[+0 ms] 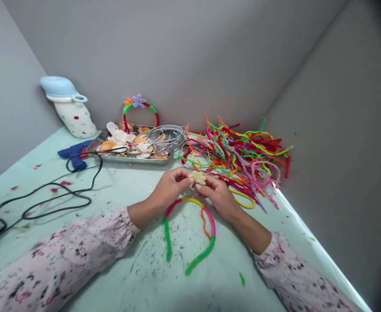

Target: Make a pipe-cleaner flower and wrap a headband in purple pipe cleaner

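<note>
Between my two hands is a small pale yellow flower, pinched at its left side by my left hand and at its right side by my right hand. Its underside is hidden by my fingers. Just below them on the table lies a headband wrapped in green, pink, red and yellow pipe cleaner, its open ends toward me. A thin orange pipe cleaner hangs along the inside of its right arm.
A metal tray holds shells and a coil of grey wire, with a finished-looking flowered headband behind. Loose pipe cleaners heap at right. A blue glue gun, black cord and white bottle stand left.
</note>
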Action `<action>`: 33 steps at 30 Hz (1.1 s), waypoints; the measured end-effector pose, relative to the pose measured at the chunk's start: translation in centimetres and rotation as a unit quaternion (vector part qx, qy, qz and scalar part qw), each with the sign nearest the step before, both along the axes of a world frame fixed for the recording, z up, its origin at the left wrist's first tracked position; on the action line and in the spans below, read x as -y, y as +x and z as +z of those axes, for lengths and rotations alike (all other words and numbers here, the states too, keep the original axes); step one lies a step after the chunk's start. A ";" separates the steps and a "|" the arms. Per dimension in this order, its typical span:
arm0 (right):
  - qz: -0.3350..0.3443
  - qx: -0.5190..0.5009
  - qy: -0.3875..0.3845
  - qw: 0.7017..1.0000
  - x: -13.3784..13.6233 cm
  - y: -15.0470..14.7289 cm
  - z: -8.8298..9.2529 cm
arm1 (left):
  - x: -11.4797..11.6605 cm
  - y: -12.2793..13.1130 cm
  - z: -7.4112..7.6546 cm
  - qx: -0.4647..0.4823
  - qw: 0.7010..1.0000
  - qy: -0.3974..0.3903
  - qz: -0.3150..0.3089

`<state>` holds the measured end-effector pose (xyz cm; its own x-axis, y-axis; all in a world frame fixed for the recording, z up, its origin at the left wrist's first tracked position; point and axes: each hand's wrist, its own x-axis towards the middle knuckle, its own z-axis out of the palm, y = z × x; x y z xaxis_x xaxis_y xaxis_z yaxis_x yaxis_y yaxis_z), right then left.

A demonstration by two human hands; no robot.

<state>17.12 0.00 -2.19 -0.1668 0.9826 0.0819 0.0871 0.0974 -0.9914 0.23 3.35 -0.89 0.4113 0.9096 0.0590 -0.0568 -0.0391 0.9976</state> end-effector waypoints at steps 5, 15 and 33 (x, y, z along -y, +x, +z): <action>-0.031 -0.033 0.022 0.999 0.1 -0.2 0.4 | 0.2 0.1 -0.1 -0.044 0.998 0.024 0.030; -0.091 -0.054 0.001 0.994 -0.1 -0.2 -0.3 | 0.4 0.5 -0.3 0.003 1.000 -0.010 -0.010; -0.067 0.012 0.051 0.996 -0.4 -0.2 0.7 | 0.6 0.5 0.0 0.027 0.998 -0.050 0.019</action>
